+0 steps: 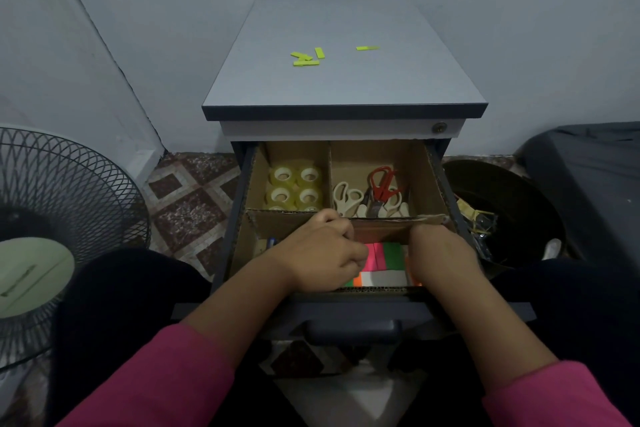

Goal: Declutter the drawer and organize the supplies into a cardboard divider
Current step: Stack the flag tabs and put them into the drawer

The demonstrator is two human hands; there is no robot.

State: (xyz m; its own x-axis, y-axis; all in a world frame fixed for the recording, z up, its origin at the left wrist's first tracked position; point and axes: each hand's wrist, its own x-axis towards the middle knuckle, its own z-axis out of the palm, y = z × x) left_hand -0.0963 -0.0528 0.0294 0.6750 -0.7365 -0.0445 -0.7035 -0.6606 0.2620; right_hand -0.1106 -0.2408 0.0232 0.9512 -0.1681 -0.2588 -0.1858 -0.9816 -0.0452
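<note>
My left hand (pixel 323 253) is down in the near compartment of the cardboard divider (pixel 420 163), fingers curled in over the coloured sticky-note pads (pixel 382 258); they seem to pinch at the pink edge, though I cannot tell for sure what they have hold of. My right hand (pixel 441 250) is at the right end of the same compartment, knuckles up and fingertips tucked down out of sight behind the cross wall, so I cannot tell whether it grips anything or only steadies the pads. The divider sits inside the open drawer (pixel 349 308), and most of the sorting looks done: the tape rolls (pixel 296 185) stand in the far left compartment, the scissors (pixel 369 196) lie in the far right one, and something blue (pixel 272 242) shows in the near left slot. I judge the step in hand to be squaring the pads in their compartment. The next move calls for lifting my fingers straight up, since the cross wall stands just beyond my knuckles and the drawer front lies close under my wrists, leaving little room to slide. Above the drawer the way is open. The yellow-green strips (pixel 306 58) lie loose on the cabinet top (pixel 346 80), well apart from the divider, and probably want gathering in; reaching them means clearing the overhanging front edge of that top. To my left stands a fan (pixel 65 204), to my right a dark bin (pixel 502 204).
</note>
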